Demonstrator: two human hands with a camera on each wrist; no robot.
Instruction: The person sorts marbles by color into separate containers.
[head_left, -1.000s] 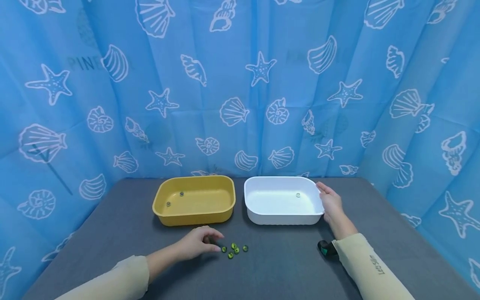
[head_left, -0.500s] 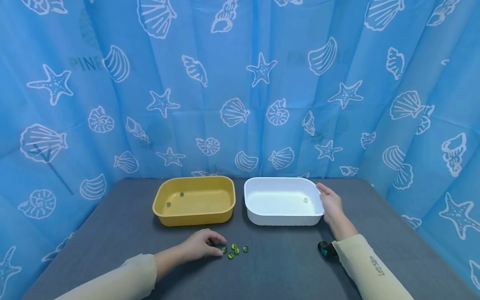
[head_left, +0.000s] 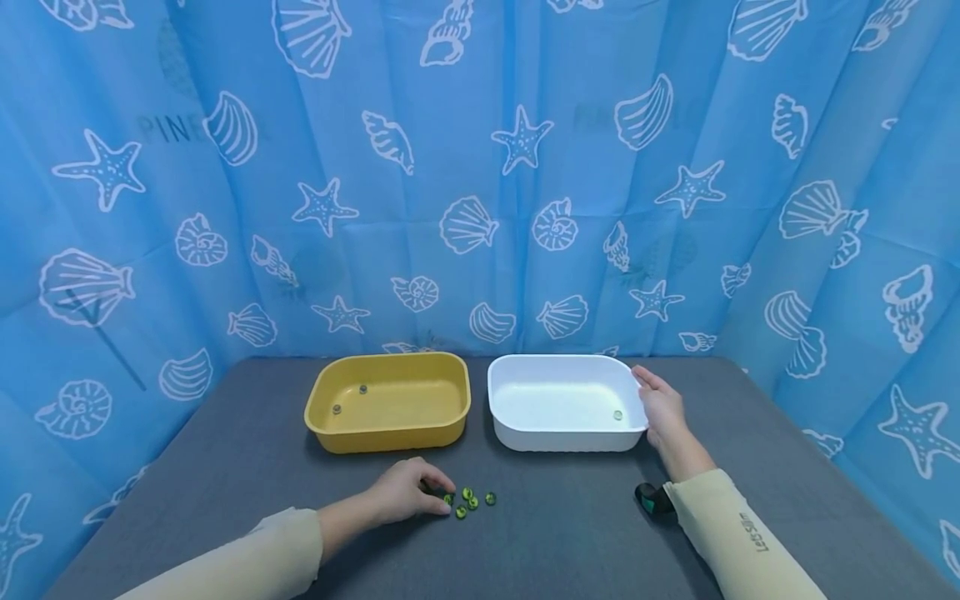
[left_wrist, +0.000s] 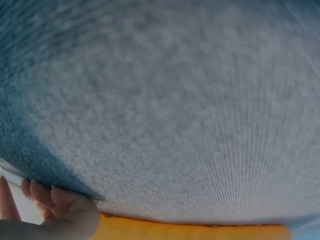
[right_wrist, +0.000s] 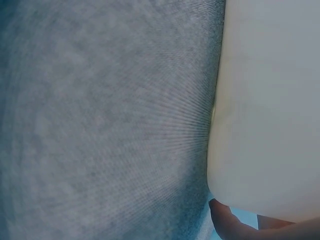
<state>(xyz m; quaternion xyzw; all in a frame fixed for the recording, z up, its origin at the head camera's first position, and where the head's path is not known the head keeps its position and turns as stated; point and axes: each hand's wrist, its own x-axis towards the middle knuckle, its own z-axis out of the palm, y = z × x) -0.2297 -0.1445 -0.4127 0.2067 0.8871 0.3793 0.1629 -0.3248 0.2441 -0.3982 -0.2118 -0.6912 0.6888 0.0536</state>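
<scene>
My left hand [head_left: 408, 492] reaches in from the left, low over the table. Its thumb and index fingertip pinch a green marble [head_left: 448, 500], which they partly hide. Several more green marbles [head_left: 472, 503] lie in a loose cluster just right of the fingertips. In the left wrist view, the curled fingers [left_wrist: 65, 205] show at the lower left, the marble hidden there. At the right end of the white basin [head_left: 567, 442], my right hand [head_left: 662, 411] holds its side. A pale marble [head_left: 618, 415] lies inside that basin, near its right end.
A yellow basin [head_left: 390, 443] stands to the left of the white one, with two small grey marbles [head_left: 363, 389] inside. A dark strap [head_left: 652, 498] shows by the right sleeve. Behind the grey tabletop [head_left: 555, 533] hangs a blue shell-print curtain [head_left: 480, 167].
My left hand has moved slightly right, its fingertips closing around the nearest green marble. The marble in the white basin has rolled right. My right hand has stayed at the basin's end.
</scene>
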